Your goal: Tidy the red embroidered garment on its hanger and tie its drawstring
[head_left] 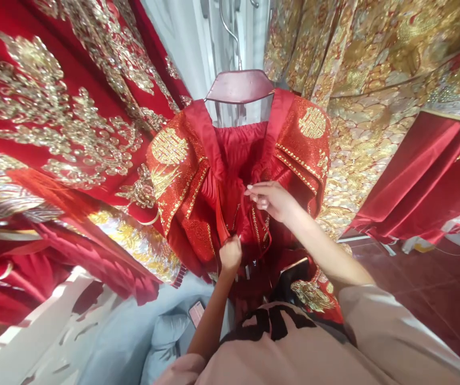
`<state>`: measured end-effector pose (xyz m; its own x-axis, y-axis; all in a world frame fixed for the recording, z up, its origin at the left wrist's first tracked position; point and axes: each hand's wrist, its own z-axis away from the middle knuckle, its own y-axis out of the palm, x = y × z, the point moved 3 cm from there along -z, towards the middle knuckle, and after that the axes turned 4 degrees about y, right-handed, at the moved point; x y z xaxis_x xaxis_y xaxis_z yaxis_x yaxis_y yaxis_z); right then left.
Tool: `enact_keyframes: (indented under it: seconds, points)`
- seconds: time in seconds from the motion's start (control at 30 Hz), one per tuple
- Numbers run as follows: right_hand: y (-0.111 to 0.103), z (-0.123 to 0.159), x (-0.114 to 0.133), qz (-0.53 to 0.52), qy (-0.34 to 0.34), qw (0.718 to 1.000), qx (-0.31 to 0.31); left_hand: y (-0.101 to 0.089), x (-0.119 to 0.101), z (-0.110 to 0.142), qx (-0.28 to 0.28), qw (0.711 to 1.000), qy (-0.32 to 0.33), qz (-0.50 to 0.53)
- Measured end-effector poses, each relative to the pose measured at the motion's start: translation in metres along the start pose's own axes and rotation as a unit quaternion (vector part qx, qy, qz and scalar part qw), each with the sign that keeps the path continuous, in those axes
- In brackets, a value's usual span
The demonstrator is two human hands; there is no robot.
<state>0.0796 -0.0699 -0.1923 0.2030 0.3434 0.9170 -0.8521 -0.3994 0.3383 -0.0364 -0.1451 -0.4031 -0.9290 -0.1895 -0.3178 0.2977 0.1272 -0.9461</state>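
A red garment [185,176] with gold round emblems and beaded trim hangs from a dark pink hanger [240,86] in front of me. Low on its front, my left hand [230,252] is closed on the garment's front edge. Higher and to the right, my right hand [269,199] has thumb and forefinger pinched together at the gathered red cloth beside the opening. Whether a thread or cord lies in that pinch is too small to make out. The garment's shoulders spread wide to both sides, and its lower part is partly hidden behind my left hand.
Red fabric with gold sequins [53,107] hangs on the left, and gold patterned cloth [374,107] on the right. Plain red drapes [414,176] hang farther right. A phone [196,313] lies on a pale blue padded seat [125,326] below. Dark red floor tiles [422,299] show at lower right.
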Motion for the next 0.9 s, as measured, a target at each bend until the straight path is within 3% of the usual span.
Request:
enact_keyframes:
  seconds: [0.13,0.3,0.4,0.57,0.63,0.73,0.8,0.9]
  points:
    - [-0.002,-0.014,-0.028,0.122,-0.164,0.975,-0.091,0.004,0.005,0.014,0.007,1.000,0.001,-0.003]
    - [0.001,-0.014,-0.029,0.297,-0.295,0.899,-0.130,0.004,0.004,0.022,-0.006,1.000,0.015,0.009]
    - [-0.015,0.009,-0.034,0.362,-0.290,0.875,-0.136,-0.004,0.011,0.021,-0.026,1.000,0.003,0.016]
    - [-0.037,0.040,-0.079,0.369,-0.194,0.905,-0.088,-0.037,0.011,0.017,-0.089,0.995,0.002,0.050]
    - [-0.033,0.046,-0.091,0.357,-0.190,0.911,-0.080,-0.061,-0.003,0.015,-0.161,0.976,0.049,0.141]
    - [-0.020,0.055,-0.093,0.345,-0.204,0.914,-0.058,-0.094,-0.036,0.004,-0.223,0.898,0.174,0.336]
    - [-0.016,0.062,-0.088,0.356,-0.228,0.904,-0.071,-0.108,-0.057,-0.010,-0.202,0.857,0.238,0.410]
    - [-0.020,0.070,-0.079,0.397,-0.251,0.878,-0.099,-0.117,-0.079,-0.031,-0.139,0.825,0.273,0.476]
